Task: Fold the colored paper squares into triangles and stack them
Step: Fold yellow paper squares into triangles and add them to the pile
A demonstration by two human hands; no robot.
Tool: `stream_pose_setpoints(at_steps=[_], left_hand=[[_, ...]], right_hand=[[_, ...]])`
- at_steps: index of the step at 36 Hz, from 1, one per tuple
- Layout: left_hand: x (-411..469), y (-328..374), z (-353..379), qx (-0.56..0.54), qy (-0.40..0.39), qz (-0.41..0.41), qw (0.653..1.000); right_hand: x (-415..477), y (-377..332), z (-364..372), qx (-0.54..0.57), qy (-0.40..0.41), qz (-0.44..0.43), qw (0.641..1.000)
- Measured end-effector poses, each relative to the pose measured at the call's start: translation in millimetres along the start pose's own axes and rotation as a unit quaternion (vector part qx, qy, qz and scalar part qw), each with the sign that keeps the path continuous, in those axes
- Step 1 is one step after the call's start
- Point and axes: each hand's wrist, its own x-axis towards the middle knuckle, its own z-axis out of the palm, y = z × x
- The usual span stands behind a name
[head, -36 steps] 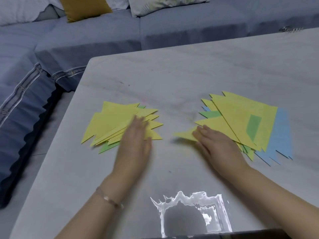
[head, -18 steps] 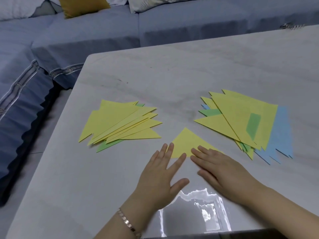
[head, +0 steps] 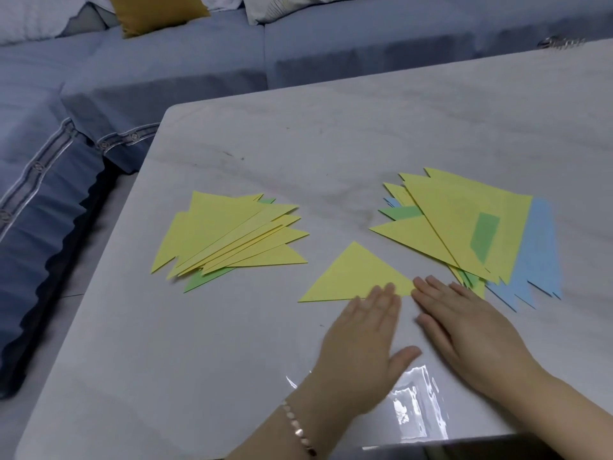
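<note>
Through the head view, my left hand (head: pixel 365 333) and right hand (head: pixel 464 327) lay flat and open, gripping nothing, straight fingertips touching the near edge of a yellow triangle (head: pixel 355 277) on the desk (head: pixel 298 144), between the left stack (head: pixel 229 237) and the right pile (head: pixel 464 227). I judged I was pressing its crease; next it needed carrying onto the left stack.

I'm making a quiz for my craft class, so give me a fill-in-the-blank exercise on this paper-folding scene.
1. The single triangle at the left hand's fingertips is ___.
2. The left hand's wrist wears a ___.
3. The blue sheets lie in the pile on the person's ___.
4. From under the left pile peeks a ___ sheet.
Missing words: yellow, bracelet, right, green.
</note>
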Motion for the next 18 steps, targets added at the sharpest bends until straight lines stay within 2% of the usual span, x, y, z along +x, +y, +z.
stream_pose_setpoints(at_steps=[5, 9, 15, 18], left_hand=[[9.7, 11.3, 2.6, -0.011, -0.013, 0.008, 1.000], [-2.8, -7.8, 0.1, -0.014, 0.007, -0.027, 1.000], [-34.1, -59.2, -7.2, 0.020, 0.075, -0.104, 0.992], [-41.1, -72.8, -12.9, 0.049, 0.111, -0.111, 0.986]], right_hand=[[-0.8, 0.0, 0.4, 0.003, 0.007, 0.002, 1.000], [-0.4, 1.8, 0.2, 0.007, 0.013, -0.002, 1.000], [0.4, 0.9, 0.7, 0.014, 0.010, 0.004, 1.000], [0.6, 0.4, 0.7, 0.014, 0.036, 0.003, 0.999]])
